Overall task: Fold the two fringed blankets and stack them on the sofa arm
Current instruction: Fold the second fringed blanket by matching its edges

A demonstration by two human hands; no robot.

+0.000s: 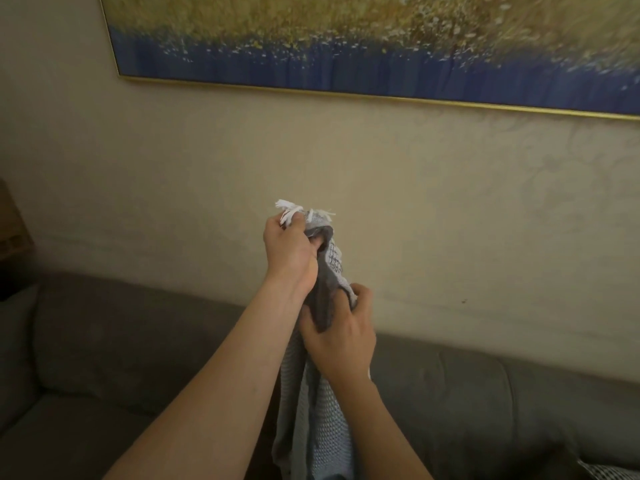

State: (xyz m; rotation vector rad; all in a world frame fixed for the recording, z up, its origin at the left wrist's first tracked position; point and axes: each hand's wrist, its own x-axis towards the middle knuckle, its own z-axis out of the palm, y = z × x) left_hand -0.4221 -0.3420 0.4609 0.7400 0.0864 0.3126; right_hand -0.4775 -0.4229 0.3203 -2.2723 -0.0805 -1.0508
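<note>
A grey woven blanket (322,424) is held up in front of the sofa (121,344), bunched into a narrow hanging column. Its top edge, trimmed with white fringe (294,210), is gripped by the left hand (289,252), with the fingers curled round the cloth. Lower down, the gathered fabric is clutched by the right hand (343,336), whose fingertips are buried in the folds. The blanket's lower end is cut off by the bottom edge. In the bottom right corner a patterned scrap (611,474) is seen, possibly the second blanket, though too little is shown to tell. The sofa's left end is lost in shadow. A gold-framed painting (346,39) is cropped at the top.
</note>
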